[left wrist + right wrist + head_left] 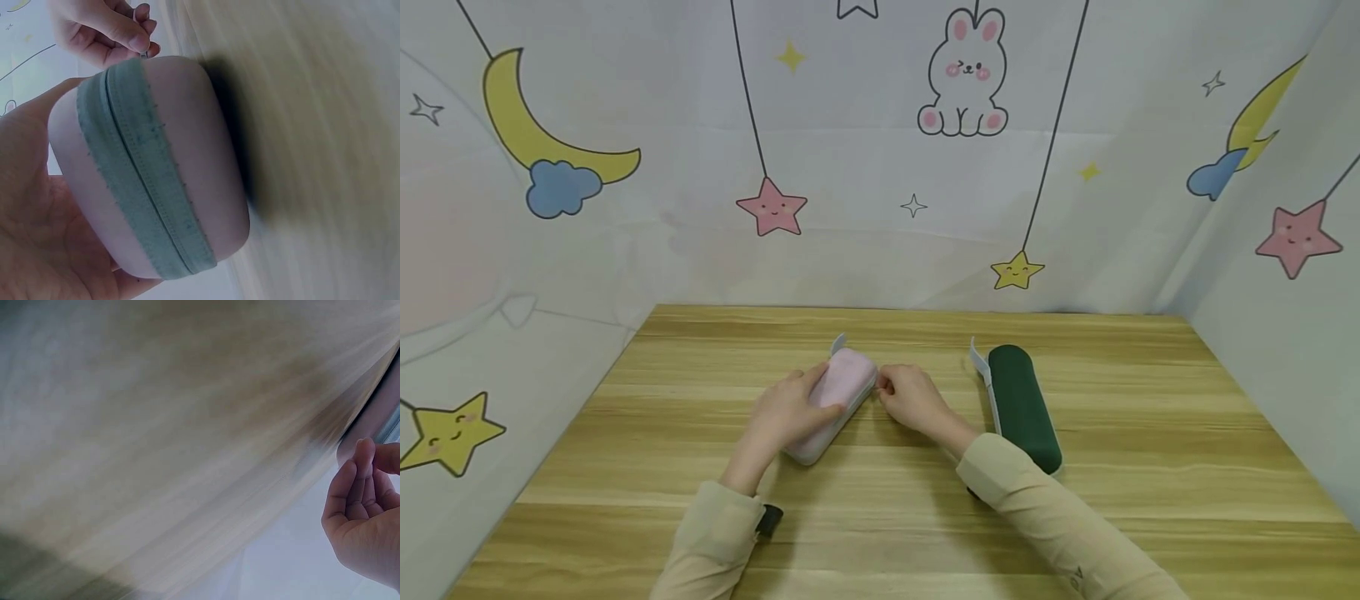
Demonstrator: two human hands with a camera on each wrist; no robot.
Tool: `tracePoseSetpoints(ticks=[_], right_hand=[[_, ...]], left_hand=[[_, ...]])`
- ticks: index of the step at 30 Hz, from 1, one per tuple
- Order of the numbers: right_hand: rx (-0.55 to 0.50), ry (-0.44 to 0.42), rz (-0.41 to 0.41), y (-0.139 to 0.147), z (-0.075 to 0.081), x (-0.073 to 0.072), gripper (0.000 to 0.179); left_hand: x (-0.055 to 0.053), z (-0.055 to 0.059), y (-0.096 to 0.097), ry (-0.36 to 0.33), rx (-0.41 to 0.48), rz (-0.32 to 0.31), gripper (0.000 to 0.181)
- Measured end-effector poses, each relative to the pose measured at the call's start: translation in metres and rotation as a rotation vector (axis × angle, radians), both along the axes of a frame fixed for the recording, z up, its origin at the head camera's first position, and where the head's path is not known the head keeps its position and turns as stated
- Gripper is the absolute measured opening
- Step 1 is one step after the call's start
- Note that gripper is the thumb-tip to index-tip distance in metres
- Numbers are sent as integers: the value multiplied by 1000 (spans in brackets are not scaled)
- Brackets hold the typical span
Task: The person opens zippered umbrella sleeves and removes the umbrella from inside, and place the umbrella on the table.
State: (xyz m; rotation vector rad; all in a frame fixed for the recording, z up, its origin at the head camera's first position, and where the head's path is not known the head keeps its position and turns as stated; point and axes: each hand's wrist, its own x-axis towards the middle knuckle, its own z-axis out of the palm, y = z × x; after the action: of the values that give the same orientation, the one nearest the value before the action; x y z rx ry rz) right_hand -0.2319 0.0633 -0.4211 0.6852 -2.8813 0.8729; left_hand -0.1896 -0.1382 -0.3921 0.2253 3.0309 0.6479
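Note:
A pale pink zip case [848,372] lies slantwise on the table, a light strap standing up at its far end. My left hand [790,408] holds it from above, thumb on the near side and fingers over the far side. In the left wrist view, a grey-green zipper band [134,159] runs closed around the pink case. At the case's right far corner, my right hand [912,396] pinches the small metal zipper pull [144,55] between thumb and forefinger. Most of the pull is hidden by the fingertips.
A dark green zip case [1022,408] with a light strap [978,360] lies to the right, beside my right forearm. The wood-grain table [880,533] ends at a printed cloth backdrop [865,267], and more cloth hangs at both sides.

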Motion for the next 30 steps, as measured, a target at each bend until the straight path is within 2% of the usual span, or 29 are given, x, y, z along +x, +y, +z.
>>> tracePoseSetpoints(ticks=[16,30], right_hand=[[11,-12,12,-2,2,2,5],[4,-8,37,-2,2,4,8]], left_hand=[[0,0,2,2,8,13,75],[1,-1,7,-7,18,50,76]])
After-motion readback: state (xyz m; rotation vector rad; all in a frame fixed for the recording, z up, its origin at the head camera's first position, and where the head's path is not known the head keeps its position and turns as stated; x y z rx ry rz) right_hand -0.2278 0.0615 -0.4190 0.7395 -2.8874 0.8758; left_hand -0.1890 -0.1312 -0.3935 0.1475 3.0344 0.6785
